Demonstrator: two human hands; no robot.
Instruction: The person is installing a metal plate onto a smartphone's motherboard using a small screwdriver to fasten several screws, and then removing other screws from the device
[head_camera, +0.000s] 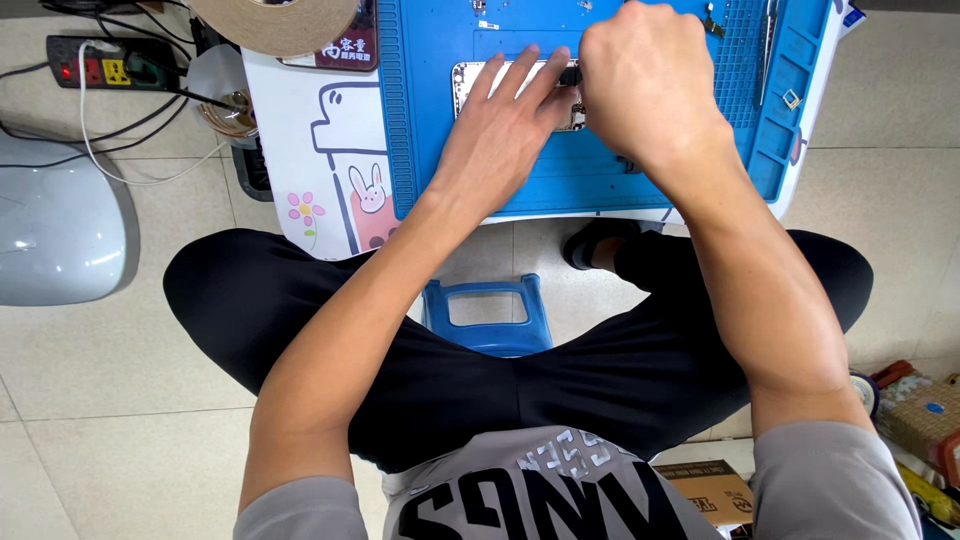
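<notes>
An opened phone body (472, 78) lies flat on a blue work mat (420, 120) on a small white table. My left hand (500, 125) rests flat on it, fingers spread and pressing it down. My right hand (645, 85) is clenched over the phone's right end, gripping a small dark tool (571, 74) whose tip shows between the two hands. Most of the phone is hidden under my hands.
The white table (300, 130) carries a tape roll (275, 22) at its back left. A power strip (105, 66) with cables and a grey rounded object (55, 225) lie on the floor at left. A blue stool (490, 315) is under me; boxes (915, 420) sit at right.
</notes>
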